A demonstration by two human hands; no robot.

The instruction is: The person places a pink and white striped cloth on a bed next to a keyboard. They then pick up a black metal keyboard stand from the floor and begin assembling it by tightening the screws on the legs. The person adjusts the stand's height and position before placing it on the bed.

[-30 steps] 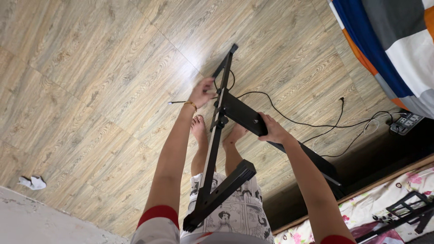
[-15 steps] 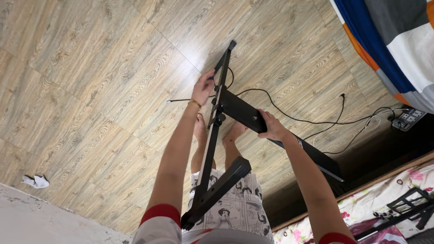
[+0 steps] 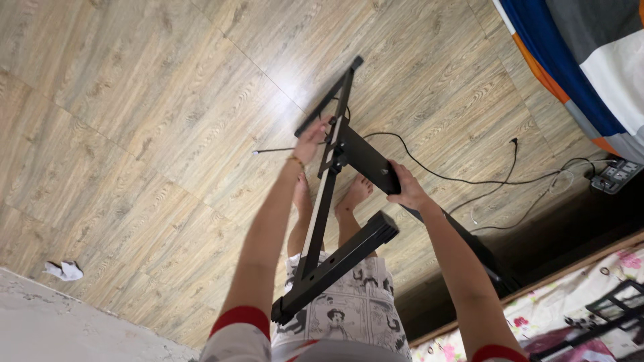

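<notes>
Hands both closed on black frame (image 3: 329, 221) held above floor (image 3: 134, 121), left (image 3: 310, 141) at 11 o'clock, right (image 3: 404, 190) at 2; risk: loose crossbar (image 3: 339, 265) swinging, or foot snagging cable (image 3: 443, 177).

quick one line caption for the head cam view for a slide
Seen from above, the left hand and right hand grip a black metal frame held over a wood-look floor.

A home bedroom: wood-look floor (image 3: 134, 134), a colourful patchwork bedspread (image 3: 583, 60), floral bedding (image 3: 563, 308), a power strip (image 3: 614, 175).
</notes>
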